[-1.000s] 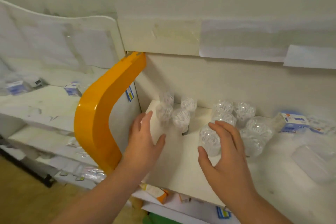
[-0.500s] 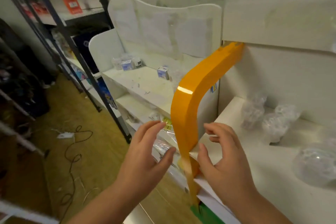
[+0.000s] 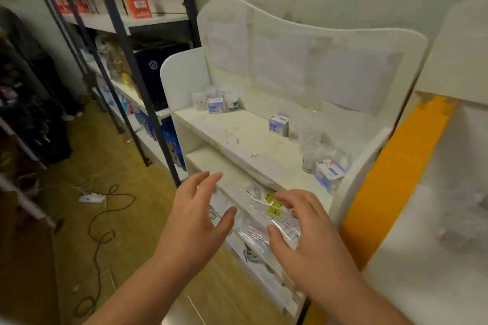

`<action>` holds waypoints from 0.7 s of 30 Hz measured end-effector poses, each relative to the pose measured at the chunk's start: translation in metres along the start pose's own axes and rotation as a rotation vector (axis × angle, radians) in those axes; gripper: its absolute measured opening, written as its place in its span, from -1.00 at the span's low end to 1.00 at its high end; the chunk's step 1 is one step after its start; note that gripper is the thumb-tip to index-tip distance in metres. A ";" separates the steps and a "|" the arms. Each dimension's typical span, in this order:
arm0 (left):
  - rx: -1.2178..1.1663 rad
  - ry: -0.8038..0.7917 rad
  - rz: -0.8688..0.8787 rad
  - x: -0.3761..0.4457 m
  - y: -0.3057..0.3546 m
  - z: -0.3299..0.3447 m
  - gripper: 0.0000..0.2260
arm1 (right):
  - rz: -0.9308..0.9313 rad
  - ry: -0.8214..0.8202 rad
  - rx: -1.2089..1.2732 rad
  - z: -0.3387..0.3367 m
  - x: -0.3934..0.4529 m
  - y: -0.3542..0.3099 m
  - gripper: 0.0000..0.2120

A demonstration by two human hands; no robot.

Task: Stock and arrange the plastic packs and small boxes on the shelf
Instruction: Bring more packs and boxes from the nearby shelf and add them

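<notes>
A white display shelf (image 3: 237, 140) stands in front of me. On its top board sit small blue-and-white boxes: one at the back left (image 3: 215, 105), one in the middle (image 3: 278, 125), one at the right front (image 3: 330, 174). Clear plastic packs (image 3: 311, 142) lie beside them. A lower board holds flat clear packs with yellow labels (image 3: 272, 207). My left hand (image 3: 196, 221) hovers open with fingers spread, just left of those packs. My right hand (image 3: 306, 235) hovers over them with fingers loosely curved, holding nothing.
An orange curved panel (image 3: 390, 179) divides this shelf from a second white shelf (image 3: 435, 245) at the right with blurred clear packs. A dark metal rack (image 3: 148, 87) with goods stands at the left. A cable and power strip (image 3: 92, 196) lie on the wooden floor.
My view has swung left from the right-hand shelf to this one. Both hands left the clear packs there, crossed the orange panel and now hover over the lower board's packs.
</notes>
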State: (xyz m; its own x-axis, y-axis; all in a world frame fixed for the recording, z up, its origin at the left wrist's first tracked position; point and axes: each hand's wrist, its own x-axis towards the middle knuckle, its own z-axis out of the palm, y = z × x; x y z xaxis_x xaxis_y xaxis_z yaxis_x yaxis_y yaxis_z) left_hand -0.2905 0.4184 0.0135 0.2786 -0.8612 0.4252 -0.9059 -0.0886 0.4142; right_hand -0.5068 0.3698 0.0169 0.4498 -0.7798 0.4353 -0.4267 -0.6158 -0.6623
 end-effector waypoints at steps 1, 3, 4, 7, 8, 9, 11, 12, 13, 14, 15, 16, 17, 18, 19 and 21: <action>0.000 -0.005 0.003 0.009 -0.014 -0.002 -0.39 | 0.015 0.001 -0.005 0.011 0.012 -0.003 -0.62; -0.004 -0.013 0.008 0.030 -0.044 -0.007 -0.39 | 0.051 -0.001 -0.031 0.033 0.037 -0.009 -0.64; -0.007 -0.019 0.010 0.042 -0.059 -0.010 -0.38 | 0.062 -0.001 -0.048 0.044 0.051 -0.012 -0.65; 0.007 -0.049 0.041 0.078 -0.098 -0.021 -0.38 | 0.081 0.019 -0.093 0.075 0.091 -0.019 -0.66; 0.012 -0.054 0.049 0.089 -0.109 -0.025 -0.39 | 0.090 0.021 -0.105 0.084 0.102 -0.021 -0.65; 0.010 -0.058 0.050 0.098 -0.118 -0.028 -0.39 | 0.104 0.020 -0.108 0.092 0.112 -0.022 -0.64; -0.013 -0.060 0.048 0.113 -0.134 -0.032 -0.40 | 0.138 0.029 -0.087 0.107 0.129 -0.024 -0.63; -0.021 -0.061 0.048 0.120 -0.141 -0.033 -0.41 | 0.151 0.033 -0.079 0.113 0.136 -0.024 -0.64; -0.025 -0.060 0.049 0.126 -0.148 -0.033 -0.41 | 0.160 0.031 -0.077 0.119 0.142 -0.024 -0.64; -0.026 -0.059 0.051 0.132 -0.155 -0.032 -0.41 | 0.168 0.025 -0.079 0.124 0.149 -0.023 -0.64; -0.024 -0.057 0.051 0.138 -0.162 -0.031 -0.41 | 0.174 0.019 -0.083 0.129 0.156 -0.022 -0.64; -0.024 -0.054 0.047 0.143 -0.169 -0.029 -0.41 | 0.181 0.018 -0.082 0.133 0.163 -0.021 -0.63; -0.029 -0.051 0.038 0.148 -0.175 -0.027 -0.41 | 0.185 0.024 -0.079 0.137 0.170 -0.019 -0.62; -0.037 -0.048 0.027 0.154 -0.181 -0.024 -0.41 | 0.189 0.030 -0.074 0.141 0.177 -0.017 -0.62; -0.045 -0.047 0.015 0.160 -0.186 -0.021 -0.40 | 0.190 0.032 -0.071 0.146 0.185 -0.015 -0.62; -0.050 -0.053 -0.002 0.172 -0.196 -0.015 -0.39 | 0.191 0.029 -0.054 0.156 0.202 -0.010 -0.62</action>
State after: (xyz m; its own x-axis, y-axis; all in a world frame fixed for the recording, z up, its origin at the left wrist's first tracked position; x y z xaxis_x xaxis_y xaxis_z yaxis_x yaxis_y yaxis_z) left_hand -0.0606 0.2950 0.0177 0.2621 -0.8863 0.3817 -0.8878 -0.0664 0.4554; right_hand -0.2891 0.2362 0.0164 0.3340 -0.8855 0.3231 -0.5437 -0.4610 -0.7013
